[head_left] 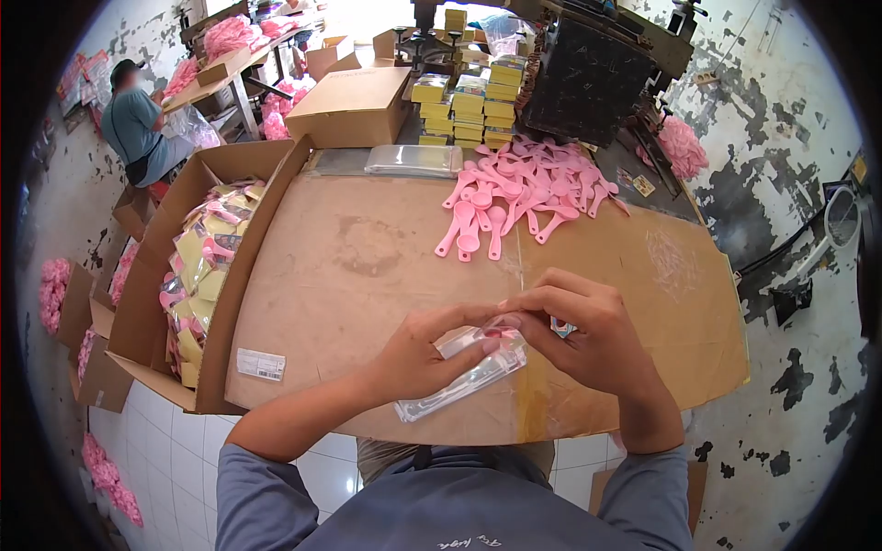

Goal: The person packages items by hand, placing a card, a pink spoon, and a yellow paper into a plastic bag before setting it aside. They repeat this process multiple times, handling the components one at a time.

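My left hand [446, 347] and my right hand [588, 326] meet over the near middle of the cardboard-covered table. Thumb and fingers of the left pinch a small clear plastic bag [496, 323], with something pink showing at its fingertips. The right hand's fingers are closed at the bag's edge, and a bit of a coloured printed piece [562, 326] peeks out beneath them. Under both hands lies a stack of clear plastic bags [464, 384], slanted on the table. Farther off is a heap of pink scoop spoons [533, 184].
At left stands an open carton [234, 303] full of packed bags with yellow cards. Stacks of yellow-edged cards [469, 110], a closed cardboard box [354, 101], another clear bag stack [413, 160] and a dark machine [588, 78] line the back. A person [138, 129] sits far left.
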Demonstrator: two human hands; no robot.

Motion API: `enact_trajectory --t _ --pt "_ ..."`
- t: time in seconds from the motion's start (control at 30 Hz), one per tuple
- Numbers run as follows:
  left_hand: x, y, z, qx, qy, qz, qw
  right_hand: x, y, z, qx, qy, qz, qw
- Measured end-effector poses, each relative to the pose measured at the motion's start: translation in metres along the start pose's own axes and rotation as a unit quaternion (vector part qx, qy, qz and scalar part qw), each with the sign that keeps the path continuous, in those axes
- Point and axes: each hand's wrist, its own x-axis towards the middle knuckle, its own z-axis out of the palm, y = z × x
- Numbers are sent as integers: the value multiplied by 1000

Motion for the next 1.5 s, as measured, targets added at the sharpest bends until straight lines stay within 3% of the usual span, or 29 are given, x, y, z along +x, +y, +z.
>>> enact_trajectory --t 0.13,0.33,0.5,0.53,0.6,0.83,1.0,1.03,1.1,1.2,1.27,1.37,1.43,1.47,1.5 --pt "-2 -2 -1 -12 28 -50 998 -1 3 9 8 -1 -6 1000" --pt "-1 -9 4 -219 24 -95 971 0 6 14 10 27 -4 1000" --pt "-1 -6 6 -204 22 -91 974 1 9 20 8 79 11 997" --pt "-1 -5 6 -211 25 -94 973 0 13 21 -43 95 -33 994" --pt "-1 -5 5 -169 42 -99 980 1 21 24 -143 125 -119 974" --pt "-7 -10 7 63 73 -24 995 2 17 37 -284 93 -157 941" --pt "-9 -6 6 216 9 -12 976 1 23 42 -375 58 -194 905" --pt "-9 -4 6 240 -9 -13 971 2 24 40 -340 74 -167 923" --pt "-3 -2 4 150 11 -22 988 5 26 31 -267 107 -113 951" --pt "0 -2 0 71 28 -29 997 -3 39 10 -47 152 19 987" --pt "-2 -4 -1 30 31 -43 998 -16 52 -13 126 116 73 983" --pt "-2 -5 -1 -29 25 -85 996 -62 75 -77 328 35 176 927" --pt "-1 -3 -4 -58 18 -132 989 -103 134 -123 510 8 29 860" --pt "-1 -4 -4 -77 25 -134 988 -125 167 -145 541 20 19 841" --pt "-1 -5 -4 -95 32 -138 985 -149 204 -162 492 92 50 864"
